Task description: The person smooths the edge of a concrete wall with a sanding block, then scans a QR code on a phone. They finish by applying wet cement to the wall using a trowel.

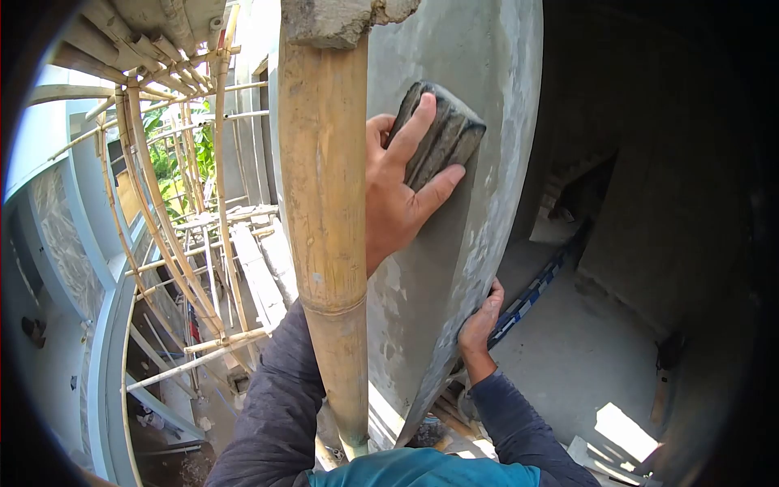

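Note:
My left hand (pixel 398 191) reaches up from behind a thick bamboo pole (pixel 323 178) and grips a dark grey, worn rectangular block (pixel 450 134). Its material is hard to tell; grooves run along its back. The block lies against the grey plastered face of a wall end (pixel 430 243), which looks damp and smooth, with rougher patches along its edge. Lower down, my right hand (pixel 481 321) is curled around that wall's right edge, part of its fingers hidden. No tool shows in it.
Bamboo scaffolding (pixel 219 162) stands at left, with a drop beneath it. A rough concrete lump (pixel 333 24) tops the near pole. Right of the wall lies a dim room with a concrete floor (pixel 552 349) and a long blue-and-white striped bar (pixel 531 296).

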Demonstrator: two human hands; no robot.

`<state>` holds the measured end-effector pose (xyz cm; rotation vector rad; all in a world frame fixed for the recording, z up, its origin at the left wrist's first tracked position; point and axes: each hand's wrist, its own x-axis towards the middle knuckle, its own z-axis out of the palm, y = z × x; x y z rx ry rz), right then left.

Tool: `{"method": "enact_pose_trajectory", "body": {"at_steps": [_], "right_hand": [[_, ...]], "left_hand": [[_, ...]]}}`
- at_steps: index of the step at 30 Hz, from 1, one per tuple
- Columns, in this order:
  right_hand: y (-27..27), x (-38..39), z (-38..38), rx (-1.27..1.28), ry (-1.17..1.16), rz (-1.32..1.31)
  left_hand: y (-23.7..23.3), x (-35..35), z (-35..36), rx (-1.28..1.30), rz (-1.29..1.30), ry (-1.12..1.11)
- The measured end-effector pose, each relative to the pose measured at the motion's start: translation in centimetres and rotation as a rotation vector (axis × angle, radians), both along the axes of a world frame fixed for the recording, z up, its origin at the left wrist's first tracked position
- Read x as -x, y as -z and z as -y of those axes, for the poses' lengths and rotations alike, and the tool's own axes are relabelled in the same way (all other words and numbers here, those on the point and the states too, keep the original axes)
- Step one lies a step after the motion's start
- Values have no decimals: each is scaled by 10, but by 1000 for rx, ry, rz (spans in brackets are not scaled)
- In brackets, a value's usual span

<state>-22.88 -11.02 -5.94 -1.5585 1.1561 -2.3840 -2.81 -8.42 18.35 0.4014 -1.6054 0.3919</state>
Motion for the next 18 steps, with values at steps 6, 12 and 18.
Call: {"method": "enact_pose_trajectory", "body": {"at_steps": [6,12,18], "right_hand": [[4,0,0,-10,43,10],[0,-4,-2,-5,108,-23],[-5,-5,-8,-8,119,-49]], "left_hand": [[-97,-11,39,-134,-216,147],[-66,8,4,298,28,-101],[-165,9,36,263,-120,343]]}}
